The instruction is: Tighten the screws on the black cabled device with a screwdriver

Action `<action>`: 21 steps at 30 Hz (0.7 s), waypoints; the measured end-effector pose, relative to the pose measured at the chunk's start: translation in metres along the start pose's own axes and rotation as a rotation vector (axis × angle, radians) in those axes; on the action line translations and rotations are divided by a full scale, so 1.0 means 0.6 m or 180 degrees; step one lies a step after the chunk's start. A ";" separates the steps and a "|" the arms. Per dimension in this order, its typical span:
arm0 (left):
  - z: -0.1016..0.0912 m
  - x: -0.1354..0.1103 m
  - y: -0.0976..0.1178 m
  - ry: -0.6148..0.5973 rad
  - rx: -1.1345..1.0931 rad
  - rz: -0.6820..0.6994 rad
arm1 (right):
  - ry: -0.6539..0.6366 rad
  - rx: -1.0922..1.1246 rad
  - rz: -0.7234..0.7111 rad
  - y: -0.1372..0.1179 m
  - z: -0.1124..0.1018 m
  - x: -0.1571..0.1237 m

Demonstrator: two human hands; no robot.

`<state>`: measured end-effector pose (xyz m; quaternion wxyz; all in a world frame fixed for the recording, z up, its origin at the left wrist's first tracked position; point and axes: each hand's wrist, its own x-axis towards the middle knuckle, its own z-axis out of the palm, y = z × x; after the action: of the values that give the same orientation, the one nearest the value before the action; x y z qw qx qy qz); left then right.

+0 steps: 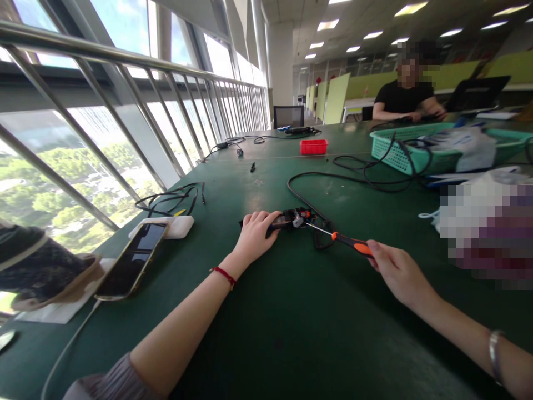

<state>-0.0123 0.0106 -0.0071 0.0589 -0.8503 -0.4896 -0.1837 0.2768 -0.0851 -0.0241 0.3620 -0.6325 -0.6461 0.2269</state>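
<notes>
My left hand is closed over a black corded device, pressing it against the green table. At the device's right end, grey, orange and red inner parts are exposed. Between the fingers of my right hand is the handle of an orange and black screwdriver. Its thin metal shaft points left, and the tip reaches the exposed end of the device. Whether the tip sits in a screw is too small to tell. A black cable runs behind the device toward the right.
A phone leans on a white block at left, near black cables. Farther back are a small red tray and a green basket holding bags. Another person sits across the table. A metal railing borders the left.
</notes>
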 end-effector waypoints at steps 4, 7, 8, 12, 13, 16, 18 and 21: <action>-0.002 0.000 0.001 0.0001 -0.0029 0.0005 | 0.0024 0.0334 -0.0124 -0.008 0.000 -0.001; -0.002 0.001 0.001 0.0001 -0.0041 0.0002 | 0.0239 0.0501 -0.0196 -0.013 -0.002 0.000; -0.002 0.001 0.001 -0.0004 -0.0042 -0.0004 | 0.0304 0.0515 -0.0208 -0.014 -0.003 0.000; -0.002 0.000 0.003 0.0000 -0.0031 -0.0005 | 0.0248 0.0509 -0.0234 -0.017 -0.003 -0.001; -0.002 -0.001 0.003 0.0003 -0.0027 0.0000 | 0.0168 0.0503 -0.0230 -0.017 -0.003 -0.002; -0.003 -0.001 0.003 0.0003 -0.0019 0.0007 | -0.0024 0.0454 -0.0242 -0.020 -0.002 -0.004; -0.002 -0.001 0.002 0.0017 -0.0014 0.0011 | 0.0048 0.0375 -0.0314 -0.021 -0.002 -0.005; 0.000 -0.001 0.000 0.0035 -0.0013 0.0034 | 0.0261 0.0379 -0.0439 -0.020 -0.002 -0.005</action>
<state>-0.0124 0.0104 -0.0075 0.0609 -0.8520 -0.4844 -0.1890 0.2696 -0.0898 -0.0146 0.4398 -0.5726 -0.6581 0.2134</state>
